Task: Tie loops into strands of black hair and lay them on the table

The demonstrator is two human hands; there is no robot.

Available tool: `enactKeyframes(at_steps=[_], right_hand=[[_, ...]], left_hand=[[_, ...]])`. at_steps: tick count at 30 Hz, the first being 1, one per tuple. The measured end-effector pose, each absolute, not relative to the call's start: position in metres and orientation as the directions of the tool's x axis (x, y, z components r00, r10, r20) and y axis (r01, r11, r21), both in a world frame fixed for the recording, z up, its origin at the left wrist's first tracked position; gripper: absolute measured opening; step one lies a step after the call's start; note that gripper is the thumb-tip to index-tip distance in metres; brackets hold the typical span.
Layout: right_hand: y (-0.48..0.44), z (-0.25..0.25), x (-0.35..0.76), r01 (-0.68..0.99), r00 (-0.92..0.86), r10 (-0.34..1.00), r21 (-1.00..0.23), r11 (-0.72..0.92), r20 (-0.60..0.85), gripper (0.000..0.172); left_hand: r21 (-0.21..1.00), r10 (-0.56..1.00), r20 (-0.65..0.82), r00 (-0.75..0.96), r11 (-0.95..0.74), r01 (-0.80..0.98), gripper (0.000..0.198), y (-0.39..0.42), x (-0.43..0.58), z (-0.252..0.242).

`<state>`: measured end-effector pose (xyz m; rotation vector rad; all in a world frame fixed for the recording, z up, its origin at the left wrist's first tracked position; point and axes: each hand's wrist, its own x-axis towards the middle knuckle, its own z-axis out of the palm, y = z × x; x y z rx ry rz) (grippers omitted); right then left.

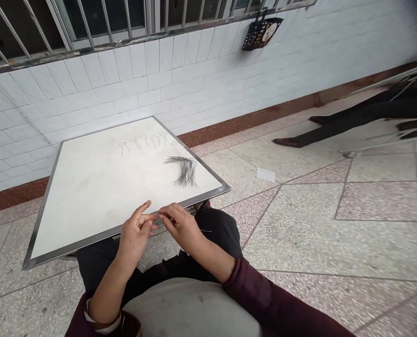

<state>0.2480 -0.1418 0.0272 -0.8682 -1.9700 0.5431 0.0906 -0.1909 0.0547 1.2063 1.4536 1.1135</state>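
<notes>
Both hands meet near the front edge of a white table with a grey metal rim. My left hand has thumb and fingertips pinched together, its index finger raised. Facing it, my right hand is closed in a pinch on a thin dark wire, whose end shows beyond the hand on the right. What lies between the left fingertips is too small to make out. A loose bunch of thin dark wires lies on the right part of the table. Farther back is a row of several looped wires.
A white tiled wall with barred windows stands behind the table. A dark patterned bag hangs on it. To the right, a person's outstretched legs rest on the floor, near a white paper.
</notes>
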Motion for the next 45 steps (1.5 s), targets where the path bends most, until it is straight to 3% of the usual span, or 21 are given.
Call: enactKeyframes(at_steps=[10, 17, 24, 29, 34, 40, 45], right_hand=[[-0.143, 0.009, 0.229, 0.177, -0.244, 0.891, -0.885, 0.430, 0.384, 0.009], [-0.147, 0.010, 0.221, 0.131, -0.305, 0.861, -0.878, 0.461, 0.406, 0.007], [-0.145, 0.003, 0.214, 0.064, -0.293, 0.881, -0.912, 0.405, 0.371, 0.011], [-0.148, 0.002, 0.213, 0.058, -0.402, 0.848, -0.915, 0.399, 0.345, 0.017], [-0.151, 0.002, 0.211, 0.060, -0.466, 0.849, -0.948, 0.312, 0.249, 0.019], [-0.153, 0.003, 0.211, 0.035, -0.502, 0.825, -0.947, 0.320, 0.260, 0.021], [-0.154, 0.008, 0.211, 0.136, -0.489, 0.830, -0.917, 0.376, 0.268, 0.020]], left_hand=[[0.990, 0.983, -0.076, -0.169, 0.094, 0.103, 0.052, -0.190, 0.094, 0.041], [0.985, 0.964, -0.055, -0.259, 0.096, 0.147, 0.052, -0.193, 0.082, 0.045], [0.990, 0.958, -0.099, -0.267, 0.123, 0.074, 0.054, -0.199, 0.083, 0.043], [0.991, 0.949, -0.074, -0.308, 0.105, 0.085, 0.056, -0.202, 0.074, 0.046], [0.992, 0.953, -0.052, -0.297, 0.084, 0.095, 0.054, -0.205, 0.068, 0.045], [0.993, 0.960, -0.053, -0.275, 0.081, 0.090, 0.054, -0.210, 0.067, 0.048], [0.992, 0.966, -0.053, -0.253, 0.080, 0.097, 0.054, -0.213, 0.065, 0.055]])
